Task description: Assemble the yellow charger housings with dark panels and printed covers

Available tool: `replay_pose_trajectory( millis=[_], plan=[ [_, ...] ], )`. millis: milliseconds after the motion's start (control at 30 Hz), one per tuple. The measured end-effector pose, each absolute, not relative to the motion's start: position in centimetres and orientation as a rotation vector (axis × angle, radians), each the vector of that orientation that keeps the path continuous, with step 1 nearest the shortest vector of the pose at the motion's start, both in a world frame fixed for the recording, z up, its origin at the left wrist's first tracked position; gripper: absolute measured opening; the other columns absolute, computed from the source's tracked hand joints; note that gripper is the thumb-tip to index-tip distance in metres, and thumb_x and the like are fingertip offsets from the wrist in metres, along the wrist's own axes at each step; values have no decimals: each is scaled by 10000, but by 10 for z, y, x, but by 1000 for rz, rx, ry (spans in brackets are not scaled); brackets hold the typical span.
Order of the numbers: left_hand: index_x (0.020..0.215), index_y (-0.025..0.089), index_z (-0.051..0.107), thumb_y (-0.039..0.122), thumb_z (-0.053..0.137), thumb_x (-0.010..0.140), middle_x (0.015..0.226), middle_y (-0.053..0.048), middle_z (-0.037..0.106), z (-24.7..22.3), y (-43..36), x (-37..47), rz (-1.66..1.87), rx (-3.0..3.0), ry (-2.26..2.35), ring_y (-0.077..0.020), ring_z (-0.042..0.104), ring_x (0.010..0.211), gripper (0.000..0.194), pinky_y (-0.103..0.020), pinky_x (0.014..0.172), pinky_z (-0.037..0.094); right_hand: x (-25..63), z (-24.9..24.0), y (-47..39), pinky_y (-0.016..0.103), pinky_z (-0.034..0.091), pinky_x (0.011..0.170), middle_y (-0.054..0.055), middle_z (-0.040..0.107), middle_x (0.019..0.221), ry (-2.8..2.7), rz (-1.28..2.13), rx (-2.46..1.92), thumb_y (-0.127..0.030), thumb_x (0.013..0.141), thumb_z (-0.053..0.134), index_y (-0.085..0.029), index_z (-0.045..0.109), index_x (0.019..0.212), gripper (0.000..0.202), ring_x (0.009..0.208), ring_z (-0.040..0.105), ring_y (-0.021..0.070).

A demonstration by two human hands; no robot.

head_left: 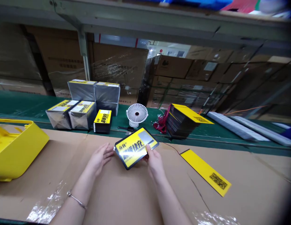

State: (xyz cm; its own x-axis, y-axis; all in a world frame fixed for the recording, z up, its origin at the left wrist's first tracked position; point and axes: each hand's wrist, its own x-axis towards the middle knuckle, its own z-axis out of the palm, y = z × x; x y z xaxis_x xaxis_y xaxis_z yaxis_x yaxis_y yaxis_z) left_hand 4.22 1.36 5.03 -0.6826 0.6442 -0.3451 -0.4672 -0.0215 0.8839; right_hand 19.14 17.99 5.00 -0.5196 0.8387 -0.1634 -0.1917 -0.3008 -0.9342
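Note:
A yellow card with black lettering and a dark border (pixel 133 150) is tilted above the brown cardboard surface. My right hand (pixel 154 161) grips its right side, thumb on top. At its left corner, my left hand (pixel 100 157) has its fingers spread, holding nothing. On the cardboard to the right lies a long yellow strip (pixel 203 170) with a QR code. A small stack of similar yellow cards (pixel 103 121) stands behind, on the green surface.
Wrapped card bundles (pixel 82 114) stand at the back left. A white fan (pixel 137 114), red cords (pixel 161 122) and a tall stack of yellow strips (pixel 183 122) are further right. A yellow bin (pixel 21 153) sits at the left edge. A shelf beam (pixel 145 23) crosses above.

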Motion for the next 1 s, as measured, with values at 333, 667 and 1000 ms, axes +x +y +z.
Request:
replay_pose_trajectory(
  millis=[333,667,1000],
  plan=[
    [1260,125,464,819,302,685,1233,-188,517,65,14,83,1428,251,470,-372,495,1109,916,-496,855,413,197,65,168,254,464,571,89,704,802,-1414,2179,-685,-495,697,676,-115,645,835,406,668,629,182],
    [1309,81,399,603,385,798,1257,-206,490,64,18,107,1467,202,348,-398,475,1127,731,-484,835,424,184,54,158,229,467,496,45,687,832,-1483,1893,-794,-568,729,589,-177,565,998,476,674,629,171],
    [1183,86,527,237,488,749,1179,-146,583,56,17,82,1748,8,461,-326,441,1200,462,-567,979,363,171,38,132,424,468,928,122,599,1194,-1549,2187,-580,-375,627,758,-181,453,1156,641,1076,585,257]
  ],
)
